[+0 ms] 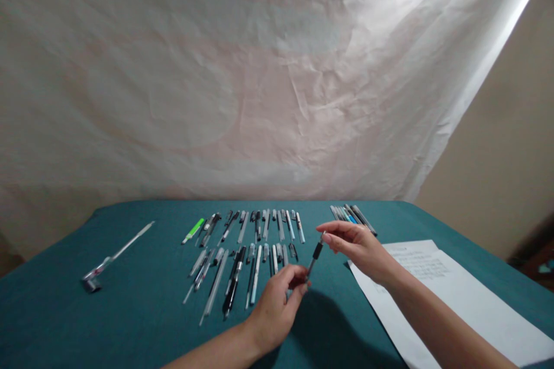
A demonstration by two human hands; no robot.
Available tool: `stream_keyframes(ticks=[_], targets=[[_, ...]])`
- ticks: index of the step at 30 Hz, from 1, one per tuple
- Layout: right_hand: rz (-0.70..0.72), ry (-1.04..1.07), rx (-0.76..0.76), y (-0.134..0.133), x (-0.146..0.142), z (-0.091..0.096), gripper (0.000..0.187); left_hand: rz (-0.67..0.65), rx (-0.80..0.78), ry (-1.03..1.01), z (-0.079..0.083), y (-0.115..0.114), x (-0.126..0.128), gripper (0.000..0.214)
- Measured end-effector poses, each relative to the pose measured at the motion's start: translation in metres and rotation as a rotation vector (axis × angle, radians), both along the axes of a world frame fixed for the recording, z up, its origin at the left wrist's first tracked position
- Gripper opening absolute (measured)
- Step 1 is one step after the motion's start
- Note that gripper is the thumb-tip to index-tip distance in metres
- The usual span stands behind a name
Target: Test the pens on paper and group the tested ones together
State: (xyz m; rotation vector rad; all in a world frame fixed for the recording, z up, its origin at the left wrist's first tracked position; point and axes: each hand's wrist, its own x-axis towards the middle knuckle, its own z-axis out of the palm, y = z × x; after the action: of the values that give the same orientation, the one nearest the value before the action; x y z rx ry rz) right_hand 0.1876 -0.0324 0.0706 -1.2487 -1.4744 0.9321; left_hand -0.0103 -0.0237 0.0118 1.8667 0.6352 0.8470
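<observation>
Both of my hands hold one dark pen above the teal tablecloth. My left hand pinches its lower end between thumb and fingers. My right hand grips the upper end with its fingertips. The pen tilts up to the right. Just left of my hands lie two rows of several pens and pen parts, side by side on the cloth.
A green marker lies at the left end of the far row. A long thin tool rests far left. A small bundle of pens lies at the back right, by a printed white sheet. A crumpled white backdrop hangs behind.
</observation>
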Motion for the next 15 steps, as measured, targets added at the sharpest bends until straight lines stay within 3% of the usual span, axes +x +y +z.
stream_keyframes(ticks=[6,15], targets=[[-0.043,0.042,-0.024,0.0012,-0.0021,-0.0025,0.03,-0.016,-0.019,-0.008,0.0,-0.0005,0.0006,0.016],[0.022,0.08,-0.032,0.0027,-0.0014,-0.0058,0.026,-0.061,-0.124,-0.024,-0.0023,-0.0017,0.0014,0.015]])
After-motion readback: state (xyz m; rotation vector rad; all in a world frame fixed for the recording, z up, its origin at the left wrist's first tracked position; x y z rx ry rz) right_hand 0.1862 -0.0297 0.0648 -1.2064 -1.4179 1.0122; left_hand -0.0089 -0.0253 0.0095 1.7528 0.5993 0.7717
